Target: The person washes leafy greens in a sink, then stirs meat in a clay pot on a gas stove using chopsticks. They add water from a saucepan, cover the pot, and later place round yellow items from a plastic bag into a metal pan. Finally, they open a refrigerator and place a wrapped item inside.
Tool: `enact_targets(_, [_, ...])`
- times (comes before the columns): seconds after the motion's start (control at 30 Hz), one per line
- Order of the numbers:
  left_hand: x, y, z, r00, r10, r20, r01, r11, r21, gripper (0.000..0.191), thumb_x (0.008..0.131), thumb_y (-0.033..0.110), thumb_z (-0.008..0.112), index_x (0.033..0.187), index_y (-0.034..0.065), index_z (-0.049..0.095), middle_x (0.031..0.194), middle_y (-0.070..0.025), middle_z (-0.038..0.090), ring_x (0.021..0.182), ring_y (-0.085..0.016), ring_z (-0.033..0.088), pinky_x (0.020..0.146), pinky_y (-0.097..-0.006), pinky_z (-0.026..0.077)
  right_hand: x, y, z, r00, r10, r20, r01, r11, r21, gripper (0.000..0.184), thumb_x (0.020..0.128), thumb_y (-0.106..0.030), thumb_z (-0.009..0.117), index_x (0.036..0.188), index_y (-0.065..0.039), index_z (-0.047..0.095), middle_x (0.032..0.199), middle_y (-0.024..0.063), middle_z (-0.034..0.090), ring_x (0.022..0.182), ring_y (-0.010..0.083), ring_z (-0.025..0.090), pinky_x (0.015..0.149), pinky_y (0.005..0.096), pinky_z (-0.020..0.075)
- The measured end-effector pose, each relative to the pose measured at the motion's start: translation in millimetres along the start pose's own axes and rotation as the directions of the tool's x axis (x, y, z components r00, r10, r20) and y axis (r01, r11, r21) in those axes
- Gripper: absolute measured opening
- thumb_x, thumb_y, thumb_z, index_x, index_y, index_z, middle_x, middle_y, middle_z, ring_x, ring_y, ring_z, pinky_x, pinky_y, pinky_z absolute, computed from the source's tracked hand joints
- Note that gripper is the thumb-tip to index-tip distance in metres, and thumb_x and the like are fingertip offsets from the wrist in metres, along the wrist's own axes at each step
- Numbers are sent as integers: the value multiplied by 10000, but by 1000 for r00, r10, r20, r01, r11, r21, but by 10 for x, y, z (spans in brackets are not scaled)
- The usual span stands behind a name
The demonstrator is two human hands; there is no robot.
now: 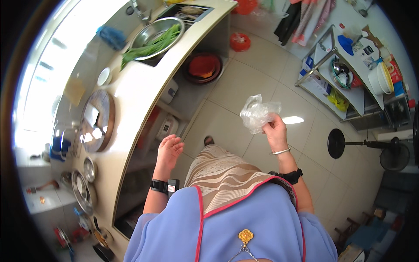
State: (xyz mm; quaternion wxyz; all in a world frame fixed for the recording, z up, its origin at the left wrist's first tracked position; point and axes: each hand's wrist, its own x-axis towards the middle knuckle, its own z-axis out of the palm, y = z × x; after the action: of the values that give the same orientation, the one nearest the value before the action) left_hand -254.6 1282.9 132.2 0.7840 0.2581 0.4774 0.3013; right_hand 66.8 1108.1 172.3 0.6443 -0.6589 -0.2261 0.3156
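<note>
A crumpled clear plastic bag (257,113) is pinched in my right hand (275,131), held out over the tiled floor. My left hand (170,150) holds nothing; its fingers are slightly curled and apart, beside the front edge of the counter (137,108). On the counter to the left, a cleaver (91,115) lies on a round wooden chopping block (106,126). Farther along stands a steel basin (144,36) with long green leafy vegetables (157,42) hanging over its rim. A small white bowl (104,76) sits between block and basin.
Under the counter, shelves hold a rice cooker (167,127) and a dark red basin (193,77). A metal shelf rack (332,49) with bowls and boxes stands at the right, near a black pedestal fan (394,154). An orange-red plastic bag (240,42) rests on the floor ahead.
</note>
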Motion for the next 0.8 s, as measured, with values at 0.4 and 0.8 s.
enact_targets(0.4, [2010, 728, 1205, 972, -189, 140, 169, 975, 145, 140, 903, 109, 512, 1038, 71, 519, 927, -76, 600, 761, -203, 626, 654, -311, 514, 2133, -205, -384, 967, -81, -243, 43, 986, -158, 244, 784, 29, 568, 1024, 12, 523, 853, 33, 602, 730, 86, 547, 652, 234, 454])
enact_targets(0.8, [2758, 30, 365, 948, -319, -9, 231, 667, 708, 422, 820, 263, 655, 1128, -10, 565, 988, -108, 638, 871, -163, 599, 767, -291, 489, 4244, 195, -704, 951, 35, -306, -171, 888, -427, 232, 738, -81, 642, 935, 9, 558, 705, 41, 589, 642, 113, 544, 603, 267, 452])
